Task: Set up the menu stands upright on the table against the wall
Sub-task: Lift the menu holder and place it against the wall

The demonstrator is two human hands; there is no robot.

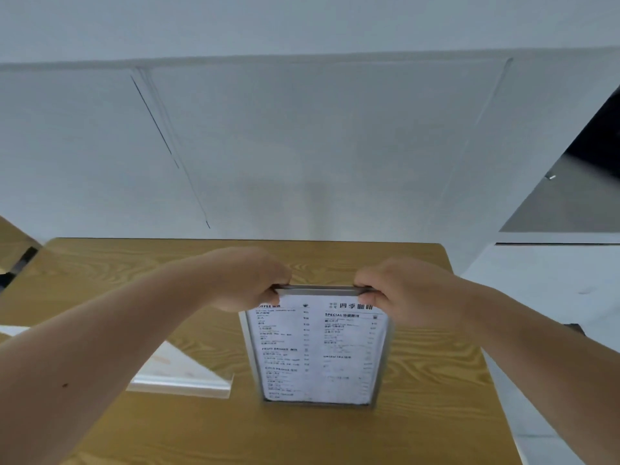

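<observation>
Both hands, left hand [246, 280] and right hand [399, 290], grip the top corners of an upright menu stand [317, 354] on the wooden table [436, 380]. Another stand [181, 374], seemingly clear acrylic, lies flat just left.

Table [419, 380] bare toward wall [302, 146]; flat stand [181, 374] left.

wooden table [419, 431], upright menu stand [318, 350], flat acrylic stand [181, 374]
</observation>
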